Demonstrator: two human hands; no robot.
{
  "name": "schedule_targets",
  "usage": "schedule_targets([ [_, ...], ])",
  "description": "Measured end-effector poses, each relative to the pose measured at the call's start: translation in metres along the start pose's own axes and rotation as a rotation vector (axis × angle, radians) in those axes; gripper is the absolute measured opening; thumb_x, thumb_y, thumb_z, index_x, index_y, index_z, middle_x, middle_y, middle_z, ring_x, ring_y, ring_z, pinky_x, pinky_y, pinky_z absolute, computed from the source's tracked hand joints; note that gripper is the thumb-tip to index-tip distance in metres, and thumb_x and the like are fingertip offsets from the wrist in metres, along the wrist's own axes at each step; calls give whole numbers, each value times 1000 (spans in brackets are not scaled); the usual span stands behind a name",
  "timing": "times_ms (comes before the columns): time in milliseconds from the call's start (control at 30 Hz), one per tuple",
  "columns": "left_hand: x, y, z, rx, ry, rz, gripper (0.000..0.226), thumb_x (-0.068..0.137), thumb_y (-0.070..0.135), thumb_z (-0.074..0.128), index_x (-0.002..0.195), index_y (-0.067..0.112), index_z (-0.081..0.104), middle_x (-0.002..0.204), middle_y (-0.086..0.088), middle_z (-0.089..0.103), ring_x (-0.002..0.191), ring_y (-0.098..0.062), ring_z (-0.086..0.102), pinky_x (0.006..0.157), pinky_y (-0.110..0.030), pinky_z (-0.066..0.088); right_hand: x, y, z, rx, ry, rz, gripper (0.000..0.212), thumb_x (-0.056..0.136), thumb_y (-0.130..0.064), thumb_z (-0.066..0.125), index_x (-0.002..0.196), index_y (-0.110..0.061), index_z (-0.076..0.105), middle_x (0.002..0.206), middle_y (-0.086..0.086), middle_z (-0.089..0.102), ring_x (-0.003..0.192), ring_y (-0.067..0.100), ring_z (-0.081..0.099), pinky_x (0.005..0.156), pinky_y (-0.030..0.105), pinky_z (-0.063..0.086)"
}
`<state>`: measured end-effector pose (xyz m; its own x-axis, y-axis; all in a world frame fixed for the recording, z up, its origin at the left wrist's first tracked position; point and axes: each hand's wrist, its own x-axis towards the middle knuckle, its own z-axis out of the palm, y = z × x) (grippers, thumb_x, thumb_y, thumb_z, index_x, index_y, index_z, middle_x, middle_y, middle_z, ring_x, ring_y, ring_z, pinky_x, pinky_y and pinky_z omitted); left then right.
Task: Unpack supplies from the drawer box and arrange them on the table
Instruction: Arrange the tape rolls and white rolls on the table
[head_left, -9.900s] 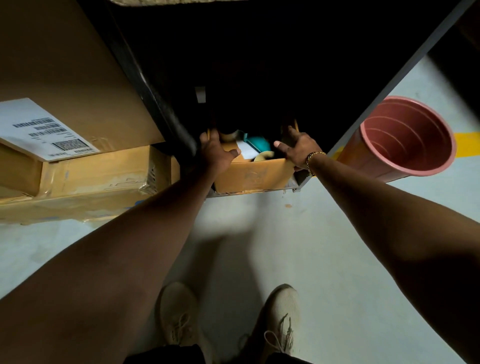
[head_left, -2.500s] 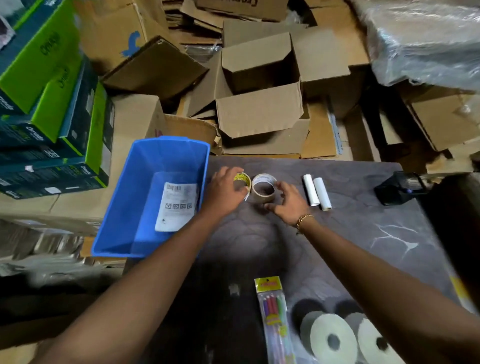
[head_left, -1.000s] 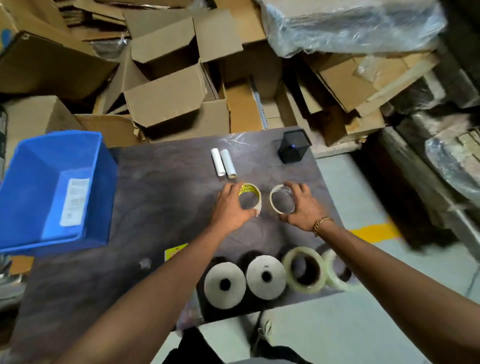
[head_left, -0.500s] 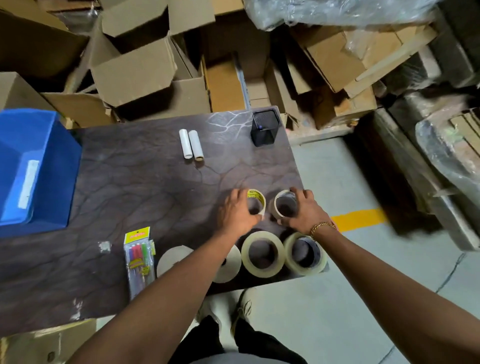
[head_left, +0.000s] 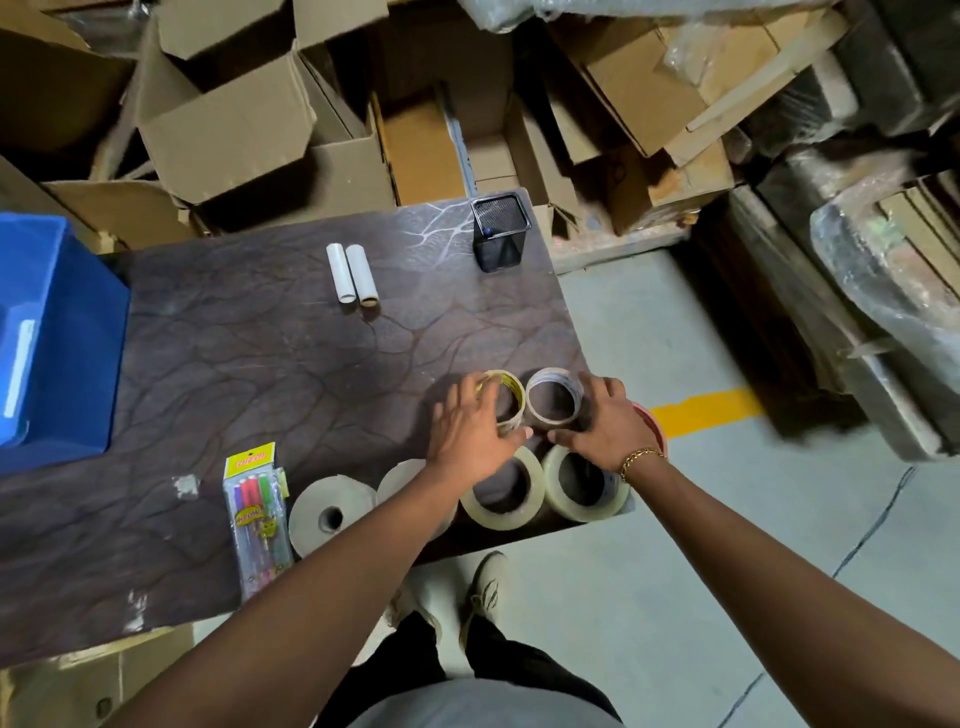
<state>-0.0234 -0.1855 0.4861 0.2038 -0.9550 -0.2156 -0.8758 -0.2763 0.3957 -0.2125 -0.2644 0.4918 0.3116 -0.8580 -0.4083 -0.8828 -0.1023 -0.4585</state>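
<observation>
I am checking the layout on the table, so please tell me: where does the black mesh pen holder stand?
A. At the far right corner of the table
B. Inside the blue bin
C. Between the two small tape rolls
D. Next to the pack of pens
A: the black mesh pen holder stands alone at the far right corner of the table, away from everything else.

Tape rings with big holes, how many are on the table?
4: yellow-lined ring under the left hand, one by the right hand, two bigger at the near edge.
</observation>
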Motion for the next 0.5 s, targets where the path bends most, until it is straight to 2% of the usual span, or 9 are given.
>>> schedule_targets([
  [67,-18,2,-3,95,-27,100,78,73,71,55,137,30,39,140,1,38,128,-25,39,100,-45,37,-21,10,1,-11,-19,-35,88,63,-55,74,137,-28,34,133,6,41,115,31,54,94,40,48],
  [133,-34,4,-2,182,-112,149,88,68,75,57,141,30,34,141,0,36,129,-26,38,100,-46,34,-42,17,6,-21,-74,-57,90,56,-62,69,134,-33,36,134,3,40,120,30,50,97,46,48],
  [200,-46,6,2,268,-186,163,106,60,79,59,145,28,25,147,-3,30,131,-28,36,101,-49,32,-58,23,14,-66,-133,-77,102,52,-66,71,140,-39,28,144,0,31,130,32,40,102,47,44],
  [333,-60,5,16,352,-248,162,130,49,76,71,152,26,10,156,-5,11,137,-30,28,107,-53,27,-71,26,28,-193,-141,-88,126,54,-64,79,152,-34,6,159,-3,5,143,31,15,106,48,41],
  [400,-64,3,21,365,-242,167,130,50,68,76,152,26,8,157,-6,8,136,-30,28,108,-51,28,-71,27,31,-192,-114,-85,126,55,-58,82,152,-34,5,159,-2,4,143,31,15,104,48,43],
  [500,-66,3,21,351,-180,192,116,56,59,73,150,25,15,152,-8,20,124,-31,39,102,-45,33,-71,29,31,-182,-92,-89,123,55,-52,83,151,-35,8,158,1,10,138,34,23,104,46,44],
])
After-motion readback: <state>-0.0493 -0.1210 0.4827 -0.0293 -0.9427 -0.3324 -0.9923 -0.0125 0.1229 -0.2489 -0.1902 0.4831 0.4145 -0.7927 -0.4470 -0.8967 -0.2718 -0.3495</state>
